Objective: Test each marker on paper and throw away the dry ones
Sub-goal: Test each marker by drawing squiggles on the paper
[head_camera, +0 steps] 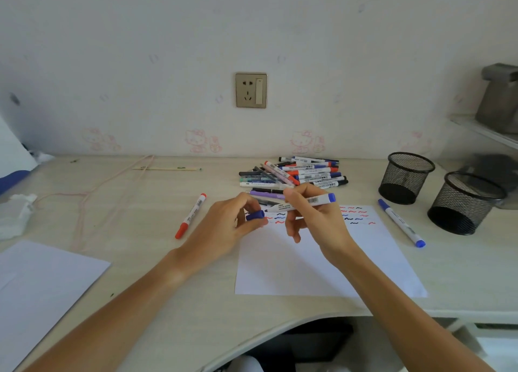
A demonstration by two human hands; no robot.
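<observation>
Two mesh pen cups (406, 177) far right | right hand (314, 217) grasping blue marker (305, 202) | left hand (232, 223) pinching blue cap (255, 215) | label writing unreadable

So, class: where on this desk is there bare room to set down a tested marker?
Free: the desk between the red marker and the pink cord, and the lower half of the test paper. Crowded: the marker pile at the back, and beside the two mesh cups.

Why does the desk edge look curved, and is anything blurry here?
Head view: the wide lens bends the desk edge; light is soft and even, without glare; the gray thing on the shelf is blurred, while the blue marker stays fairly sharp.
</observation>
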